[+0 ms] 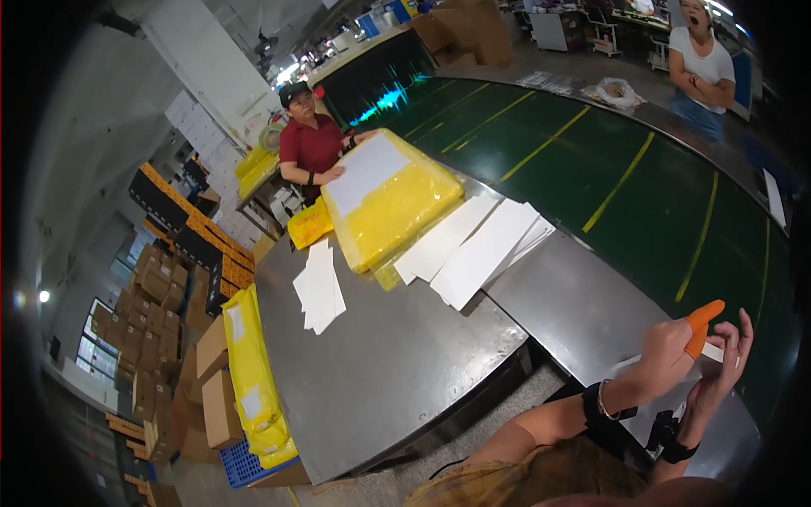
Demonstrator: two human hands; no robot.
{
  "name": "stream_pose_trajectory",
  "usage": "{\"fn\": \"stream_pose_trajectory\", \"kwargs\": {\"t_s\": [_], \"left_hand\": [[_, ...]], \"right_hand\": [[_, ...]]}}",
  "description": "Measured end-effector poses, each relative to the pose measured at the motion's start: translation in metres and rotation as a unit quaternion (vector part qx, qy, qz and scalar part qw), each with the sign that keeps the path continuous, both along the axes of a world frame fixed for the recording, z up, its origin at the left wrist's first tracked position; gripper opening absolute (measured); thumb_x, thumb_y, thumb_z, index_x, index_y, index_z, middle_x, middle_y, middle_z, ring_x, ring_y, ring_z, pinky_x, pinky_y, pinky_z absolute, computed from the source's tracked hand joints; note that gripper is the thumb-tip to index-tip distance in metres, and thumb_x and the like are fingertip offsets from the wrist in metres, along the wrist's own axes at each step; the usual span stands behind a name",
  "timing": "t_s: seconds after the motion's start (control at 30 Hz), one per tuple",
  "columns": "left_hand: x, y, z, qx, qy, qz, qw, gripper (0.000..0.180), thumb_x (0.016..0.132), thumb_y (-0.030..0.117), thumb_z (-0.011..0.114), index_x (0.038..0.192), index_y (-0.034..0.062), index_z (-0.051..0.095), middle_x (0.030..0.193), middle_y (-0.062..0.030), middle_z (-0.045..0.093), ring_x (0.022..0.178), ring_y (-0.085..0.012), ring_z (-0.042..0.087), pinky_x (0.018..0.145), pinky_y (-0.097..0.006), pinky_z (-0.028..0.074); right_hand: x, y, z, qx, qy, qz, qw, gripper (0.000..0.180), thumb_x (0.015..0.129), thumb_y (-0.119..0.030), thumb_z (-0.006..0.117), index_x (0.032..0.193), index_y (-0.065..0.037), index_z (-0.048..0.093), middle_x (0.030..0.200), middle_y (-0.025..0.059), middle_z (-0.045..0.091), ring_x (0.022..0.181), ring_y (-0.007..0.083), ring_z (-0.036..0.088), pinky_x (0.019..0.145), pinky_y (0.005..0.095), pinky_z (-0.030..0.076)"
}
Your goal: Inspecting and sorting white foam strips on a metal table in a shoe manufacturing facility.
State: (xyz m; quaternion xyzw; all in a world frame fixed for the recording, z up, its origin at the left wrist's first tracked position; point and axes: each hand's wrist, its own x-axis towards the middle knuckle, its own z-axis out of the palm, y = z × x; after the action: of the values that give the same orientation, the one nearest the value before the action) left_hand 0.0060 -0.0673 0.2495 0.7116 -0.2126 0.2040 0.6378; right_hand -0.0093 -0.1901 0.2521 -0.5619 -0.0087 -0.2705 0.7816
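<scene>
So the white strip (714, 351) is a small pale thing, plain AFAICT, sitting btwn the two hands at the near right, above the steel ledge (553, 291). Only a bit of it shows, the rest is hidden behind fingers.

Left hand (663, 355) is mostly curled, w/ orange covers (698, 328) on a couple of fingers, one poking out to the right. Can't tell if it's clamped on the strip or just against it. Right hand (714, 387) is half open, fingers bent and a bit apart, strip up by them; can't tell if it's actually pinching either. Both wrists have dark bands, FWIW.

Surface-wise: big grey steel table (380, 380) left of the hands, w/ a small fan of white cards (320, 289) on it. More long white cards (486, 262) lie across its far right side, next to a fat yellow pack (414, 198) w/ a white sheet on top. Co-worker in a dark red shirt (310, 145) has hands on that pack. Green belt (557, 160) w/ yellow lines runs along the far right. Person in a white top (703, 61) stands beyond it, arms folded. Left side = yellow bags (253, 380) plus loads of cardboard boxes (152, 313) in the bg.
</scene>
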Motion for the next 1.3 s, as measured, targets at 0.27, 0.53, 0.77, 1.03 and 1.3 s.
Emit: {"fn": "stream_pose_trajectory", "kwargs": {"t_s": [0.27, 0.53, 0.77, 1.03, 1.3], "left_hand": [[-0.003, -0.008, -0.007, -0.087, -0.099, 0.0, 0.991, 0.042, 0.082, 0.003, 0.054, 0.123, -0.0041, 0.06, 0.078, -0.0169, 0.065, 0.066, -0.0333, 0.064, 0.058, -0.039, 0.048], [-0.002, -0.006, -0.012, -0.084, -0.104, 0.0, 0.991, 0.043, 0.082, 0.003, 0.054, 0.123, -0.0053, 0.059, 0.082, -0.0159, 0.066, 0.069, -0.0328, 0.065, 0.061, -0.039, 0.049], [-0.007, -0.004, -0.004, -0.106, -0.122, -0.012, 0.987, 0.041, 0.082, 0.005, 0.055, 0.121, -0.0071, 0.06, 0.082, -0.0153, 0.066, 0.069, -0.0325, 0.065, 0.062, -0.039, 0.049], [-0.012, -0.005, 0.001, -0.102, -0.137, -0.006, 0.985, 0.041, 0.08, 0.004, 0.057, 0.119, -0.0077, 0.06, 0.078, -0.0149, 0.065, 0.067, -0.0322, 0.065, 0.061, -0.038, 0.049], [-0.013, -0.003, -0.003, -0.098, -0.097, -0.013, 0.99, 0.042, 0.081, 0.004, 0.058, 0.121, -0.0057, 0.06, 0.079, -0.0161, 0.065, 0.067, -0.0326, 0.064, 0.061, -0.037, 0.049]], "right_hand": [[-0.004, -0.017, -0.018, -0.031, -0.025, 0.018, 0.999, 0.021, 0.096, -0.019, 0.047, 0.105, -0.001, 0.054, 0.097, 0.0083, 0.056, 0.087, 0.013, 0.055, 0.082, 0.0266, 0.044], [-0.005, -0.018, -0.027, -0.069, -0.041, 0.01, 0.997, 0.025, 0.095, -0.02, 0.044, 0.106, 0.001, 0.054, 0.098, 0.0115, 0.055, 0.091, 0.0165, 0.054, 0.083, 0.0296, 0.043], [-0.009, -0.018, -0.03, -0.068, -0.061, 0.005, 0.996, 0.03, 0.097, -0.023, 0.043, 0.11, 0.002, 0.052, 0.098, 0.0129, 0.056, 0.091, 0.0179, 0.055, 0.084, 0.0305, 0.043], [-0.014, -0.018, -0.028, -0.07, -0.064, -0.005, 0.996, 0.03, 0.097, -0.025, 0.041, 0.109, 0.001, 0.051, 0.098, 0.0126, 0.055, 0.09, 0.0174, 0.054, 0.083, 0.0303, 0.043], [-0.019, -0.013, -0.018, -0.06, -0.046, -0.009, 0.997, 0.03, 0.1, -0.025, 0.036, 0.109, 0.0, 0.051, 0.099, 0.0114, 0.055, 0.088, 0.0163, 0.054, 0.082, 0.0302, 0.044]]}}
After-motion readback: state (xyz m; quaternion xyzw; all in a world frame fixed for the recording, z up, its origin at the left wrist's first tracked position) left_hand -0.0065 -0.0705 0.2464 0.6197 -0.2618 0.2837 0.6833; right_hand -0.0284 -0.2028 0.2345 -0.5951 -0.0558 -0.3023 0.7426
